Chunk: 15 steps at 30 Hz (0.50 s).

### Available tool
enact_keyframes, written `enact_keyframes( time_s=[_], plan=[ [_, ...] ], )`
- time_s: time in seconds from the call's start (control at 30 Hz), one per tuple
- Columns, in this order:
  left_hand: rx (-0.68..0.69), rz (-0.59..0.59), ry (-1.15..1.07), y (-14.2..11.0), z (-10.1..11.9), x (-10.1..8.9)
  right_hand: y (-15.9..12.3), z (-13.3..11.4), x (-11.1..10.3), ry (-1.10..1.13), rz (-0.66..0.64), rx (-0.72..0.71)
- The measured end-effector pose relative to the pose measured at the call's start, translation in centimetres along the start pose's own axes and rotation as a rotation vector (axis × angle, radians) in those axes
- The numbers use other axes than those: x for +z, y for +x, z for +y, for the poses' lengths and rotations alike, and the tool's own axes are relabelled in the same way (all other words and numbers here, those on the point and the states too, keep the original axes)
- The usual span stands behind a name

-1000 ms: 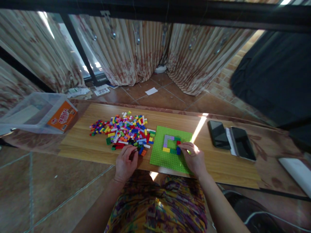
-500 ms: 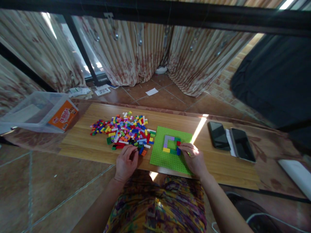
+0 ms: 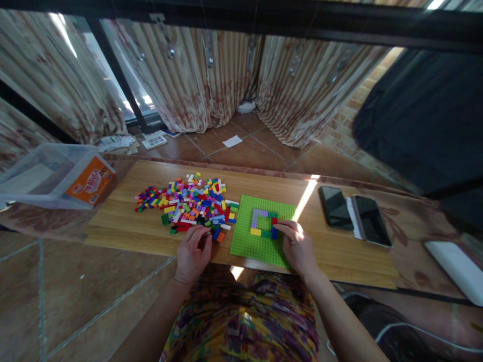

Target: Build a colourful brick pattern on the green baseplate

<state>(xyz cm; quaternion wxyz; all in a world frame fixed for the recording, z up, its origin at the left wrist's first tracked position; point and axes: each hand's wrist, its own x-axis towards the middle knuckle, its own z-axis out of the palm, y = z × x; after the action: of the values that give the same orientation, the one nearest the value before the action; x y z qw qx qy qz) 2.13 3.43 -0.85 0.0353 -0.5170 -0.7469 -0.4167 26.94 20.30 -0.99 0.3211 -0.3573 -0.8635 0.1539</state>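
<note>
On the light green baseplate (image 3: 245, 249) a square ring of toy bricks is fixed, with lilac bricks (image 3: 254, 219), a yellow brick (image 3: 255, 232), green bricks, a red brick (image 3: 274, 220) and a blue brick (image 3: 274, 234). My right hand (image 3: 300, 246) reaches in from the right, its fingers pinched on the blue brick at the ring's right side. At the near edge of the loose brick pile (image 3: 196, 201) is my left hand (image 3: 193, 254), thumb and fingertips drawn together. What they hold, if anything, is hidden. An orange brick (image 3: 221, 237) lies just right of it.
Two dark phones (image 3: 335, 207) (image 3: 372, 219) lie on the wooden board (image 3: 124, 231) to the right, a white paper between them. A clear plastic bin (image 3: 49, 176) with an orange label stands at far left. A white object (image 3: 455, 271) rests at far right.
The whole view has shifted slightly, moving the scene a little left. Both hands stay at the same places by the ring and the pile; the bricks look unchanged.
</note>
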Motion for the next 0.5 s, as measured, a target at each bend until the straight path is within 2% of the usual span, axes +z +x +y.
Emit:
enact_keyframes(
  time_s=[0.5],
  plan=[
    [0.003, -0.006, 0.008, -0.06, 0.03, -0.03, -0.41, 0.03, 0.61, -0.054, 0.039, -0.037]
  ],
)
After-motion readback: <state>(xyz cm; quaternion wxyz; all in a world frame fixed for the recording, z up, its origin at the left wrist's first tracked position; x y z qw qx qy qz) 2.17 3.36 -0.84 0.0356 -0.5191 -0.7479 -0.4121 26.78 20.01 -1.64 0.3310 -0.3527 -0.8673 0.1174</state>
